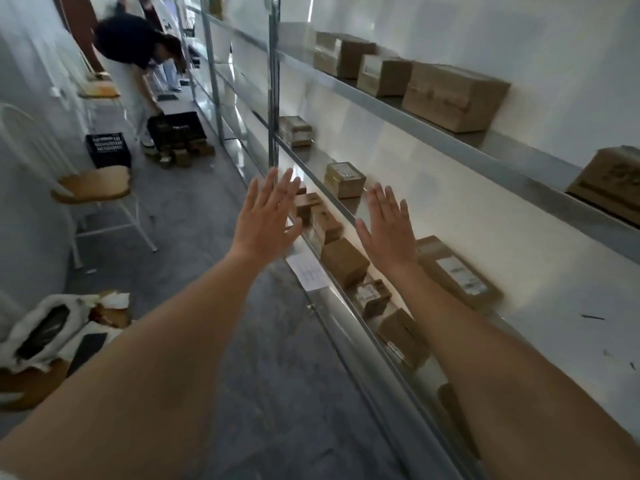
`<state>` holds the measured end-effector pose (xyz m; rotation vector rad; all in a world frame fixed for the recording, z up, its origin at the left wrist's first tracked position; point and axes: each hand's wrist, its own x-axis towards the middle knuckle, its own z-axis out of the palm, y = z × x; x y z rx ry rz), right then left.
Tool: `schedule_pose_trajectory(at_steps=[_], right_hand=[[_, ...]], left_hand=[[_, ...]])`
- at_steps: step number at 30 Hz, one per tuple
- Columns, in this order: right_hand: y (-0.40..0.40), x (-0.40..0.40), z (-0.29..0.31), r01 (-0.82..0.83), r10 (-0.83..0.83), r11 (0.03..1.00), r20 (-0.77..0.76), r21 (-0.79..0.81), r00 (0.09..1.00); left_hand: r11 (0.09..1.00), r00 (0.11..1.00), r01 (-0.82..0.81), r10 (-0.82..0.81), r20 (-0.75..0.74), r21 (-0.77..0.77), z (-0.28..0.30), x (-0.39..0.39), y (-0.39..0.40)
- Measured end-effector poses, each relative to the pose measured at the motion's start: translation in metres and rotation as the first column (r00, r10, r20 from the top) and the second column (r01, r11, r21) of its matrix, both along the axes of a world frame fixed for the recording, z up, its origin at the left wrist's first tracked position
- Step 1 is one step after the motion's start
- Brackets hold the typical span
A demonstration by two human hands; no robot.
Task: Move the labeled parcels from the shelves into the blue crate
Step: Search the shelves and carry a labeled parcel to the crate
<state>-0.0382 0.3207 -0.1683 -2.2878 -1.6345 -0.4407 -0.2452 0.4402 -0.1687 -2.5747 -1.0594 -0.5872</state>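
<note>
My left hand (pixel 268 216) and my right hand (pixel 388 225) are stretched out in front of me with straight, spread fingers and hold nothing. They hover in front of a metal shelf unit (pixel 381 102) on the right. Several brown cardboard parcels with white labels sit on its levels: a small one (pixel 344 179) just beyond my right hand, a flat one (pixel 457 271) beside my right wrist, and plain boxes (pixel 344 261) on the level below. Larger boxes (pixel 453 95) stand on the upper shelf. No blue crate shows in view.
Down the aisle a person in a dark top (pixel 138 53) bends over a dark crate (pixel 178 129); another dark crate (pixel 109 150) stands nearby. A white chair with a wooden seat (pixel 91 183) stands at the left wall. Torn packaging (pixel 59 327) lies at lower left.
</note>
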Motion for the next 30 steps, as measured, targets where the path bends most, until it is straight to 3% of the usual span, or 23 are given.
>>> schedule_pose_trajectory(at_steps=[11, 18, 23, 30], right_hand=[[0.162, 0.022, -0.013, -0.066, 0.069, 0.997, -0.093, 0.027, 0.993], [0.276, 0.048, -0.039, -0.108, 0.119, 0.993, -0.271, 0.055, 0.955], [0.347, 0.051, -0.055, -0.115, 0.122, 0.993, -0.33, 0.042, 0.936], [0.467, 0.066, -0.096, -0.118, 0.096, 0.991, -0.309, -0.055, 0.946]], left_hand=[[0.995, 0.996, -0.094, 0.094, 0.009, -0.024, -0.011, 0.019, 0.136], [0.978, 0.982, -0.189, 0.189, -0.006, -0.083, -0.025, 0.049, 0.22], [0.982, 0.985, -0.164, 0.159, -0.062, -0.091, -0.037, 0.067, 0.283], [0.974, 0.983, -0.176, 0.166, -0.079, -0.142, -0.063, 0.064, 0.405]])
